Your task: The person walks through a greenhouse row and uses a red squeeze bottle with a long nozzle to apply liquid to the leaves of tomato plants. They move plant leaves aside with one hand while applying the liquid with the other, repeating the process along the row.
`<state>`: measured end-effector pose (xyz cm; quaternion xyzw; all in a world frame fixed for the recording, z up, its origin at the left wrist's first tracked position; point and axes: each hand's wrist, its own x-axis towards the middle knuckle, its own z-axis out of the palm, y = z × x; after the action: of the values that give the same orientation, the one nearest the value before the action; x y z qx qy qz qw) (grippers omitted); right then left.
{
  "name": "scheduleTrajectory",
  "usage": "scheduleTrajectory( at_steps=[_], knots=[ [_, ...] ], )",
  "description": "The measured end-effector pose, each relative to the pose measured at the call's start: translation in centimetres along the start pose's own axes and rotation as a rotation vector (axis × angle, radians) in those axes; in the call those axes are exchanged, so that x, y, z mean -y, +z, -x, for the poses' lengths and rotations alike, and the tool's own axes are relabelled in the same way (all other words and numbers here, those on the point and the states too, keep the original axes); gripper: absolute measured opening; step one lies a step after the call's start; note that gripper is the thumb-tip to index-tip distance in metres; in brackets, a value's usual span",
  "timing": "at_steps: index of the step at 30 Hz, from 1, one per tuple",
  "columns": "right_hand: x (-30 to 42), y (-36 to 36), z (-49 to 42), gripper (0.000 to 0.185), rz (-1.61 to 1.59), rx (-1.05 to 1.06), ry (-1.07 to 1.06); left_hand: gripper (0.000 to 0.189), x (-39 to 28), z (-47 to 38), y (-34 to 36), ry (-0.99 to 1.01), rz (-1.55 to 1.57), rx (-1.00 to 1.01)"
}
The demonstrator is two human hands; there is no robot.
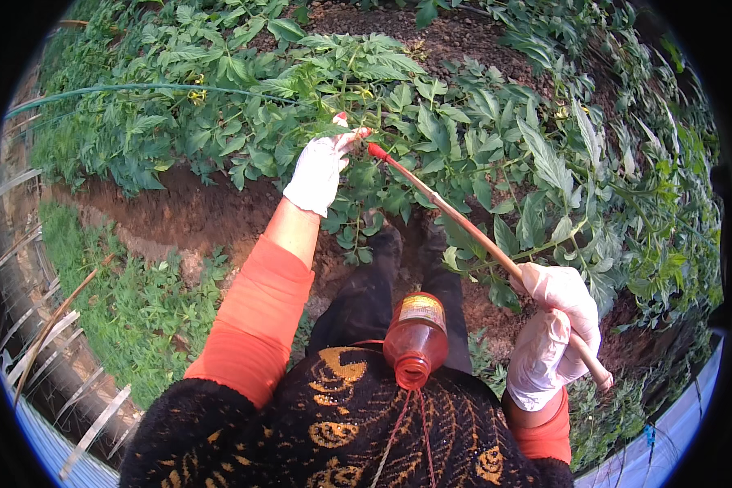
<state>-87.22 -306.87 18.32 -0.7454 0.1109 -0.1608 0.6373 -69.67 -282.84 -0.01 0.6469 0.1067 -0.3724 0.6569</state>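
My left hand point(318, 171), in a white glove with red-stained fingertips, reaches into the leaves of a tomato plant point(341, 70). Its fingertips are close together among the foliage; whether they pinch a stem or flower is too small to tell. A gloved right hand, my own point(558, 314), grips a thin wooden stick point(457, 216) near its lower end. The stick slants up and left, and its red-coated tip point(376, 150) is just right of my left fingertips, apart from them. Against my front hangs a red-tinted clear plastic bottle point(416, 344), open-mouthed, on a cord point(396, 421).
Dense tomato plants fill the bed ahead and to the right, with yellow flowers point(197, 96) at left. A green line point(146, 87) crosses the foliage. Lower plants point(152, 311) grow at left, near pale slats point(43, 348) and a thin cane point(61, 317). Bare soil point(152, 207) shows between rows.
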Motion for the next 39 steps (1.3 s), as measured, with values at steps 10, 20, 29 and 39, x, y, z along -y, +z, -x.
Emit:
scheduleTrajectory(
  at_steps=[10, 20, 29, 39],
  knots=[
    [-3.8, 3.5, -3.3, 0.016, 0.109, -0.072, -0.049, 0.059, 1.1, -1.1, -0.1, -0.06, 0.095, -0.052],
    [-5.7, 3.9, -2.7, 0.014, -0.034, -0.132, 0.031, 0.054, 0.3, -0.3, 0.4, -0.081, 0.12, -0.103],
    [-2.9, 1.6, -1.7, 0.016, -0.087, -0.125, 0.03, 0.058, 1.1, 0.1, 0.0, -0.1, 0.151, -0.154],
    [-5.1, 3.8, -2.6, 0.015, -0.291, -0.138, 0.044, 0.049, 1.2, 0.9, 0.5, -0.115, 0.151, -0.208]
  ],
)
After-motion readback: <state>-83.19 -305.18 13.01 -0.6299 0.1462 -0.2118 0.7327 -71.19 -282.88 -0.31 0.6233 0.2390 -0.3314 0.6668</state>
